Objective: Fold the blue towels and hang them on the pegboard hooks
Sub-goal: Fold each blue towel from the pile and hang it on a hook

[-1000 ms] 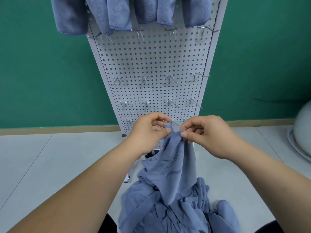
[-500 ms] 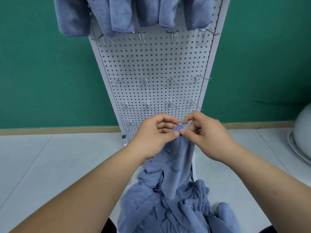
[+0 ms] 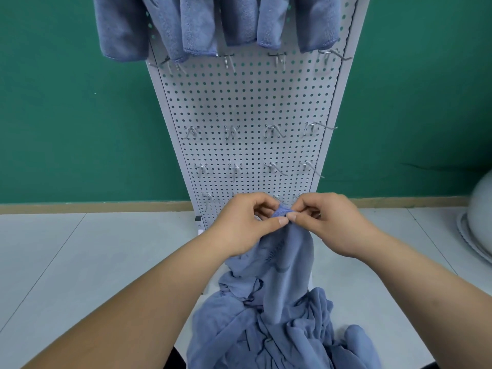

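Observation:
A blue towel (image 3: 282,265) hangs from my two hands in front of the white pegboard (image 3: 247,102). My left hand (image 3: 245,225) and my right hand (image 3: 330,225) both pinch its top corner, thumbs almost touching. Its lower part trails into a heap of blue towels (image 3: 279,334) below me. Several folded blue towels (image 3: 213,22) hang along the pegboard's top row. Rows of bare metal hooks (image 3: 271,130) stick out lower down.
The pegboard stands on a pale tiled floor (image 3: 93,262) against a green wall (image 3: 66,115) with a wooden skirting strip. A white rounded object (image 3: 479,222) sits at the right edge.
My hands have drawn closer together, gathering the towel's top edge into one pinched corner. The view has tilted slightly, so the hung towels show lower.

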`<state>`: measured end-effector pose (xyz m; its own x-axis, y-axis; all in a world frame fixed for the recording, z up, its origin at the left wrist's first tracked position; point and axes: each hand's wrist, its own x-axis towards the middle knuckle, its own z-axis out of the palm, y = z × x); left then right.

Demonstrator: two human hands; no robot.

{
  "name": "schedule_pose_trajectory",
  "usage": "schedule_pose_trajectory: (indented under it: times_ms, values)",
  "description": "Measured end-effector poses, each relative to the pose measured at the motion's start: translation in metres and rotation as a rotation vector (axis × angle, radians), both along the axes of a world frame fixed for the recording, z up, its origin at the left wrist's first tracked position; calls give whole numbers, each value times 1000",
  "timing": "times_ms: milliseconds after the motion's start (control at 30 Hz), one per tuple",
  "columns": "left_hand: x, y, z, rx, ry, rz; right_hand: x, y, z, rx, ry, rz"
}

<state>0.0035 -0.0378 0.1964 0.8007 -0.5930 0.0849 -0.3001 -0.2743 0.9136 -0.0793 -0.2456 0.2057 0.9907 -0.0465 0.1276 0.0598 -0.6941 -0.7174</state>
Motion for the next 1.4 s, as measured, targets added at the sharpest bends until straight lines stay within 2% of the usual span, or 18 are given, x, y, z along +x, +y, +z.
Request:
schedule_pose_trajectory:
  times_ms: [200,300,400,600,800,1000,1100,1233,1400]
  values:
    - [4,3,-3,19,-21,-73,0,-4,0,47,93,85]
    - [10,4,-3,37,-64,-61,-2,-5,1,133,187,145]
    - [19,7,-1,43,-120,-12,-2,-10,-2,126,229,157]
    - [38,28,9,23,-174,150,2,-32,-3,-76,165,34]
    - [66,61,11,-8,-243,429,-1,-64,4,-419,116,-152]
    - [76,72,7,-2,-266,513,-6,-74,13,-354,-51,-249]
    - [77,72,7,-4,-267,518,-6,-71,10,-445,-94,-227]
    - [79,73,8,-24,-274,534,-4,-74,7,-490,-33,-355]
    - [75,67,6,105,-299,531,-3,-73,4,-569,1,-462]
